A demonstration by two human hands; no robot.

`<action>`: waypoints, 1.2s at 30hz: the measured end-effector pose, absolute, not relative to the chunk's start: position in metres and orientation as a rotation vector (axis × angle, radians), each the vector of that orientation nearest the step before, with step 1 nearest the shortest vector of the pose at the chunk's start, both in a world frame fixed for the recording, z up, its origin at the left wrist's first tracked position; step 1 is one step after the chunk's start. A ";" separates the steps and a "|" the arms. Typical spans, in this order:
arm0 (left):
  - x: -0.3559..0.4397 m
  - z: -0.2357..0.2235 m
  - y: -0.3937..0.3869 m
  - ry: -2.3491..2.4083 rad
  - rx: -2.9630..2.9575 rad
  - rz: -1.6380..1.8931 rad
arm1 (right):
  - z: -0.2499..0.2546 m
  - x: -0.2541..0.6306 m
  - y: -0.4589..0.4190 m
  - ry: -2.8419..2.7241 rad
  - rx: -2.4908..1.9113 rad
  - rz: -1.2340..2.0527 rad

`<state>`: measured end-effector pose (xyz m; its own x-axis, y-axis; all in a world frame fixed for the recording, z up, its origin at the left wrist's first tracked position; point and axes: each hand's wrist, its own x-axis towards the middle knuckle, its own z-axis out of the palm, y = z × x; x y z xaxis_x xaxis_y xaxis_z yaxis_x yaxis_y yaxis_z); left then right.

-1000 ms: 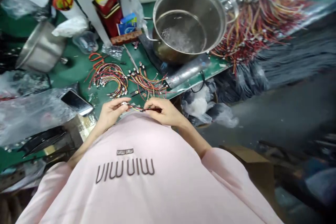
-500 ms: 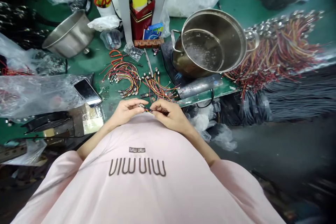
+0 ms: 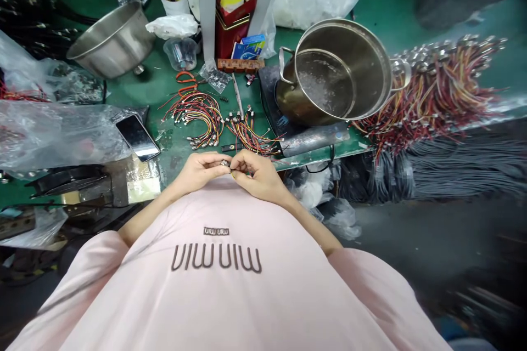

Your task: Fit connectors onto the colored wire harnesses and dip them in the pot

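Close to my body, at the table's front edge, both hands meet over one small part. My left hand [image 3: 202, 171] pinches a small metal connector [image 3: 224, 163] between thumb and fingers. Thumb and fingertips of my right hand [image 3: 257, 174] close on the wires just behind that connector; most of the wires are hidden in the palm. Beyond my hands lies a curved bundle of red, yellow, black and white wires [image 3: 208, 115] with metal ends. A second wire bundle [image 3: 251, 131] rests to its right, with a thin pointed metal tool [image 3: 237, 93] behind it.
A steel pot [image 3: 341, 71] holding clear liquid stands on a dark hot plate [image 3: 269, 90]. Many wired connectors [image 3: 436, 93] are heaped at right. Orange-handled scissors [image 3: 186, 81], a steel bowl [image 3: 113, 41], a phone [image 3: 138, 138] and plastic bags [image 3: 61, 134] lie at left.
My right hand has moved left, nearer my left hand, and its fingers now sit right against the connector. The wires between the hands show less. The view has shifted slightly.
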<state>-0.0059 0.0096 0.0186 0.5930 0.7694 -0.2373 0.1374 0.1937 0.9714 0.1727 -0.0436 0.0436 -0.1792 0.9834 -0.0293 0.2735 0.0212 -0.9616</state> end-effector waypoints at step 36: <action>-0.018 0.002 0.010 0.854 1.021 0.587 | 0.058 0.208 -0.045 -1.691 -1.425 1.397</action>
<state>-0.0181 0.0105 0.0022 0.5513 0.7651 -0.3327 -0.0366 0.4205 0.9065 0.2076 -0.0452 0.0579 -0.3112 0.9249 -0.2183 0.3889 -0.0856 -0.9173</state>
